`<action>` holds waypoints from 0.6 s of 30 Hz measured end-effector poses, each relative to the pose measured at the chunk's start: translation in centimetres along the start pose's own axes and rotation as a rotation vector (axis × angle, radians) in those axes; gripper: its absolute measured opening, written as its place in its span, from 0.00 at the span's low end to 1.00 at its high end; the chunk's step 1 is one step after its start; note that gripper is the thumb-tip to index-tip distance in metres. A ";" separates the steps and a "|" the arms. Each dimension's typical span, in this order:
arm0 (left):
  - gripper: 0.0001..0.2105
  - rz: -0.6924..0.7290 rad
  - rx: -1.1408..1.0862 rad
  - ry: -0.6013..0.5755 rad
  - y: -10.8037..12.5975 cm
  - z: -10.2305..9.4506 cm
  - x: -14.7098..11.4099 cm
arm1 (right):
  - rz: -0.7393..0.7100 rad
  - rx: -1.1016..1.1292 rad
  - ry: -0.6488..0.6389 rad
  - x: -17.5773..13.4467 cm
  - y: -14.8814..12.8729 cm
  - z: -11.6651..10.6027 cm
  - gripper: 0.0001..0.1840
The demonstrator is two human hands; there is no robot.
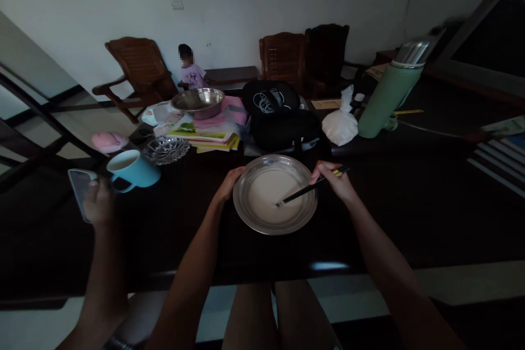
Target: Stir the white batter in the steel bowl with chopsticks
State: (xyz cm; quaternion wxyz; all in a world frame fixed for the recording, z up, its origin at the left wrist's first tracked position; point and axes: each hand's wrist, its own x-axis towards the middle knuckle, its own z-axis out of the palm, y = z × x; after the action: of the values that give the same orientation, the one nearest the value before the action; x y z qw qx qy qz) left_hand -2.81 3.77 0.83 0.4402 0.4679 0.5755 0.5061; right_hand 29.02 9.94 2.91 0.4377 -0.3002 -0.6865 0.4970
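Note:
A shiny metal bowl (pixel 241 209) stands on the dark table in front of me, with a pale, milky liquid (pixel 266 191) inside. My left hand (pixel 230 181) grips the bowl's left rim, its fingertips partly hidden along the outer side. Over the right rim, my right hand (pixel 331 178) is closed on a pair of dark chopsticks (pixel 301 192), whose tips dip into the liquid near the bowl's middle. A knotted clear plastic bag of white powder (pixel 340 126) sits beyond my right hand.
At left, another person's hand (pixel 98 202) holds a phone (pixel 80 191) beside a blue mug (pixel 139 169). Behind are a glass dish (pixel 167 150), a second metal bowl (pixel 200 112) on papers, a black case (pixel 283 128) and a green thermos (pixel 388 98). A person (pixel 192 74) sits farther back.

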 end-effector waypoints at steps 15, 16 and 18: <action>0.15 -0.055 -0.021 0.026 -0.2 0.0 0.1 | 0.015 -0.007 -0.009 0.1 -0.1 0.1 0.24; 0.15 -0.054 -0.022 0.023 -0.3 0.0 0.1 | -0.009 -0.046 -0.069 0.1 -0.2 0.4 0.23; 0.15 -0.053 -0.031 0.013 -0.3 0.0 0.1 | -0.061 -0.136 -0.150 0.3 -0.3 0.9 0.22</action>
State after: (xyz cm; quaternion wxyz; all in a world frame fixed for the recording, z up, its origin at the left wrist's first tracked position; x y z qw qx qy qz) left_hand -2.85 3.84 0.56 0.4570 0.4423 0.5827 0.5060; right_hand 28.11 9.73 3.22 0.3786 -0.2699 -0.7584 0.4568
